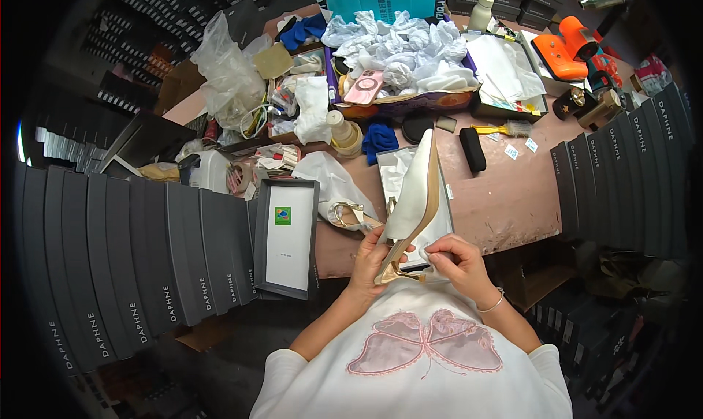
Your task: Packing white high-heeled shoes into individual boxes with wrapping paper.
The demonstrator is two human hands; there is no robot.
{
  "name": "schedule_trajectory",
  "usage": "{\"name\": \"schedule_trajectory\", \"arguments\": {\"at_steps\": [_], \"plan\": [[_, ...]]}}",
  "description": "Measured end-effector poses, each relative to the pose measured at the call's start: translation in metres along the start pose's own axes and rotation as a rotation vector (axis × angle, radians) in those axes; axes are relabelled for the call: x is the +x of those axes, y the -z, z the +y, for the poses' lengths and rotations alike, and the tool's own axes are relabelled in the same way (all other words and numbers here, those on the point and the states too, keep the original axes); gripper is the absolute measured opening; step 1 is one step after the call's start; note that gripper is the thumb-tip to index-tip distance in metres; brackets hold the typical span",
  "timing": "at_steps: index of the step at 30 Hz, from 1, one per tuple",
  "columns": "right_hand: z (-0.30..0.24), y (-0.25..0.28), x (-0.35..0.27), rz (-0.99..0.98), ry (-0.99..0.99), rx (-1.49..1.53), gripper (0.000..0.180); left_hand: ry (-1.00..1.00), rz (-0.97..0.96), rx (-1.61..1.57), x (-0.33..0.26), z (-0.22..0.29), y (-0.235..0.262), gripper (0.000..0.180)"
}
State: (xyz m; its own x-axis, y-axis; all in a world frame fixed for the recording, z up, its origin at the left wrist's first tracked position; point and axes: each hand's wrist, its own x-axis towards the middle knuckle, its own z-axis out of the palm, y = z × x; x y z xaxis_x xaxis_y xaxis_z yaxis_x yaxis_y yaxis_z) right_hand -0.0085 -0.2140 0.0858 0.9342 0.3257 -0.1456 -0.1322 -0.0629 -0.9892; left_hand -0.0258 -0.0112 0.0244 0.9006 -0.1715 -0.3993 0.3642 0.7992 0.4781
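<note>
A white pointed high-heeled shoe point(411, 188) with a tan sole and a gold heel is tilted toe-up in front of me. My left hand point(368, 263) is closed around its heel end. Close to the gold heel, my right hand point(460, 267) has thumb and fingers pinched together; whatever they hold, if anything, is too small to make out. Behind the shoe lies an open box point(444, 232) with white paper in it, partly hidden by shoe and hands. To the left, a second shoe point(350, 212) with a gold buckle rests on white wrapping point(327, 179).
A dark box lid point(288, 276) stands on the left beside a row of grey shoe boxes point(150, 251); more boxes point(622, 177) line the right. At the back are a carton of crumpled paper point(410, 108), a yellow brush point(505, 129), a black case point(473, 150) and an orange tool point(562, 55).
</note>
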Motion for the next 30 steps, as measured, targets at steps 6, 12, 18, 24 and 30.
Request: {"name": "schedule_trajectory", "arguments": {"at_steps": [6,12,18,24,30], "plan": [[-0.002,-0.006,-0.002,-0.014,-0.011,-0.079,0.012,0.031,0.071,-0.128,-0.003,0.001,0.003,0.034],[-0.001,0.006,-0.009,-0.151,-0.057,-0.04,0.023,0.064,0.118,-0.167,-0.001,0.002,0.008,0.034],[-0.017,-0.015,-0.006,-0.193,0.075,-0.18,0.028,0.07,0.046,-0.046,-0.002,0.002,0.003,0.035],[-0.02,0.008,0.009,-0.053,-0.163,0.81,0.021,-0.438,-0.282,1.073,0.003,0.069,-0.004,0.075],[-0.024,-0.007,0.021,-0.19,-0.265,1.209,0.029,-0.335,-0.513,1.273,0.016,0.075,-0.036,0.084]]}}
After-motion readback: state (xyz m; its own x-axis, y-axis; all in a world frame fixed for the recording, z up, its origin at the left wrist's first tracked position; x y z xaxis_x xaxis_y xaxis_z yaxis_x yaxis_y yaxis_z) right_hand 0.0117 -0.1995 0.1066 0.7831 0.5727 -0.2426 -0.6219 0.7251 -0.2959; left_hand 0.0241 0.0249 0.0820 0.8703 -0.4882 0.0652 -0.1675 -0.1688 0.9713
